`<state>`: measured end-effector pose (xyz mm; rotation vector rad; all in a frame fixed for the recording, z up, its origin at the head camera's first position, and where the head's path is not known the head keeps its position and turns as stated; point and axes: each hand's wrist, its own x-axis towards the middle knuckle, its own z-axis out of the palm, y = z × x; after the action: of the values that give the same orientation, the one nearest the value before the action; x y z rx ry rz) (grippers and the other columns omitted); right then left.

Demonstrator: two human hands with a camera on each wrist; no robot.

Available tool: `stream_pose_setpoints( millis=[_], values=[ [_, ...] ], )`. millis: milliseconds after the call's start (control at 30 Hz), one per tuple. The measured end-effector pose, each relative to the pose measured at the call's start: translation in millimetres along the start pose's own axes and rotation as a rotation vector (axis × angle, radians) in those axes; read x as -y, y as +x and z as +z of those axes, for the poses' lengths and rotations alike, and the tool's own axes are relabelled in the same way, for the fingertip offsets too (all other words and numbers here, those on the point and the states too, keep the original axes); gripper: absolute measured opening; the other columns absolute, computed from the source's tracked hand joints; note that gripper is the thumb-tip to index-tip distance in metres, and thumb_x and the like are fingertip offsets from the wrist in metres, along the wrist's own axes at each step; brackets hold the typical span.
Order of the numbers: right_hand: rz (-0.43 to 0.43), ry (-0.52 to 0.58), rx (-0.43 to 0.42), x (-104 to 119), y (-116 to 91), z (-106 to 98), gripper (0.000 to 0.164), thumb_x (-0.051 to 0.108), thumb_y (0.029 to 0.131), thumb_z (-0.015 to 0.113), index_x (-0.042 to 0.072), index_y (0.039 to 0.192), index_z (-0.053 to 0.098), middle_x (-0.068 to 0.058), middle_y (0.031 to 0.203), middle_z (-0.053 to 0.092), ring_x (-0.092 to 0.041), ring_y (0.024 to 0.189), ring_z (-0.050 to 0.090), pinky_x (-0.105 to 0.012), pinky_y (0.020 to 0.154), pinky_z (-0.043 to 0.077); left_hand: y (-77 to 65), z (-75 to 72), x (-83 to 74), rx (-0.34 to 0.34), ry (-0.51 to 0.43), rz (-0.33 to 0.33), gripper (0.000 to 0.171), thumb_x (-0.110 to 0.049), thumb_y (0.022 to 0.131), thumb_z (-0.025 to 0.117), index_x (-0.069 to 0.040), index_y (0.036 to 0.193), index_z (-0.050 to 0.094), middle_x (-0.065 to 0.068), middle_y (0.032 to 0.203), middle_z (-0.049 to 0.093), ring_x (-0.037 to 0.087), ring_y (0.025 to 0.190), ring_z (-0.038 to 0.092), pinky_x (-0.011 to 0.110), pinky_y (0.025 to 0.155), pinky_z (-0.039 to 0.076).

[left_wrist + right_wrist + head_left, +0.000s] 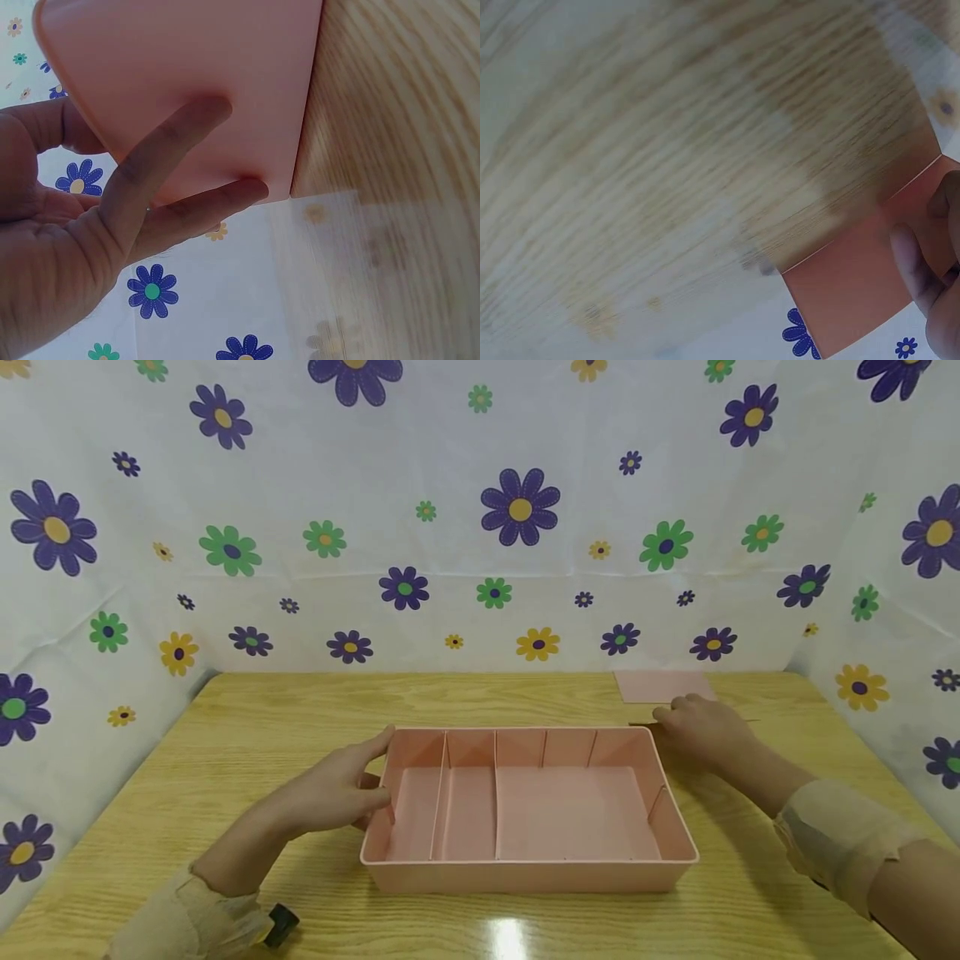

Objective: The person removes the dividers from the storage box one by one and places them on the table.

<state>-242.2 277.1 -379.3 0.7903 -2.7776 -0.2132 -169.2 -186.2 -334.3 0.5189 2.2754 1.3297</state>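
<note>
A pink divided organizer box (528, 877) stands on the wooden table. My left hand (341, 789) grips its left end wall: in the left wrist view, fingers (169, 154) press the outer side while another digit reaches behind the rim. Beyond the box's far right corner, my right hand (701, 727) pinches a thin pink divider panel (641, 724), seen nearly edge-on from the head. The right wrist view shows this panel (847, 285) broadside, its long edge right at the tabletop, with thumb and finger at its right part.
Another flat pink panel (663, 687) lies at the table's back right, just past my right hand. Two upright dividers (497, 802) split the box's left part into narrow compartments, beside a wide one. A flower-patterned cloth (450, 468) encloses the table's back and sides.
</note>
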Motion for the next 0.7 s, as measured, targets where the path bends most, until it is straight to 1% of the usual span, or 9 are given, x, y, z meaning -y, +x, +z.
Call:
stream_pose_setpoints(
  millis=[100,167,267,367,433,500,667,700],
  values=[
    [-0.006,-0.020,-0.031,-2,-1,3,0.009,0.016,0.085,0.059,0.010,0.079,0.056,-0.005,0.068,0.049,-0.025,0.065,0.052,-0.041,0.051,0.049,-0.5,-0.2,-1.5,0.000,0.003,0.008,0.079,-0.003,0.086,0.050,-0.013,0.148,0.002,0.017,0.150,0.019,0.034,0.114,0.050,0.039,0.064,0.056],
    [0.005,-0.020,-0.030,-3,-1,4,0.009,0.015,0.085,0.059,0.010,0.079,0.056,-0.005,0.068,0.049,-0.026,0.065,0.052,-0.041,0.051,0.049,-0.5,-0.5,-2.2,0.000,0.003,0.008,0.079,-0.003,0.085,0.050,-0.013,0.148,0.003,0.017,0.150,0.020,0.033,0.113,0.050,0.039,0.063,0.056],
    [0.044,0.025,0.002,-3,0,4,0.011,0.014,0.084,0.059,0.012,0.073,0.057,-0.003,0.066,0.049,-0.023,0.063,0.050,-0.040,0.051,0.049,-0.5,-1.0,-1.8,-0.001,0.008,0.005,0.079,-0.003,0.085,0.050,-0.013,0.148,0.003,0.017,0.149,0.022,0.032,0.110,0.052,0.039,0.063,0.056],
    [0.057,0.091,0.042,-3,3,-1,0.019,0.012,0.083,0.058,0.016,0.065,0.054,0.001,0.063,0.047,-0.018,0.060,0.046,-0.037,0.053,0.046,0.0,-1.6,-1.0,-0.008,0.014,-0.008,0.078,-0.003,0.085,0.049,-0.014,0.149,0.005,0.016,0.147,0.027,0.029,0.106,0.055,0.040,0.062,0.056],
    [0.028,0.114,0.068,-4,4,-3,0.022,0.010,0.080,0.058,0.018,0.061,0.052,0.002,0.061,0.046,-0.016,0.059,0.044,-0.036,0.054,0.044,0.3,-2.1,-0.5,-0.010,0.018,-0.007,0.077,-0.004,0.085,0.049,-0.014,0.149,0.006,0.016,0.147,0.027,0.029,0.105,0.056,0.040,0.063,0.056],
    [-0.023,0.116,0.088,-6,5,-6,0.022,0.010,0.077,0.059,0.018,0.060,0.049,0.003,0.061,0.045,-0.015,0.058,0.044,-0.035,0.055,0.045,0.8,-1.9,-0.2,-0.012,0.019,-0.011,0.077,-0.004,0.086,0.049,-0.015,0.149,0.006,0.014,0.146,0.029,0.028,0.104,0.057,0.040,0.063,0.056],
    [-0.133,0.123,0.140,-10,7,-11,0.012,0.014,0.072,0.059,0.016,0.064,0.050,0.003,0.060,0.044,-0.016,0.058,0.043,-0.036,0.056,0.045,0.6,-1.6,0.4,-0.001,0.004,0.003,0.078,-0.004,0.086,0.049,-0.014,0.148,0.005,0.015,0.148,0.025,0.030,0.107,0.055,0.040,0.062,0.056],
    [-0.149,0.132,0.145,-11,7,-11,0.012,0.014,0.073,0.059,0.016,0.065,0.050,0.003,0.060,0.044,-0.016,0.058,0.043,-0.035,0.055,0.044,0.4,-1.5,0.4,0.002,0.000,0.006,0.078,-0.004,0.086,0.049,-0.014,0.148,0.004,0.016,0.149,0.023,0.030,0.107,0.055,0.040,0.062,0.056]
  ],
)
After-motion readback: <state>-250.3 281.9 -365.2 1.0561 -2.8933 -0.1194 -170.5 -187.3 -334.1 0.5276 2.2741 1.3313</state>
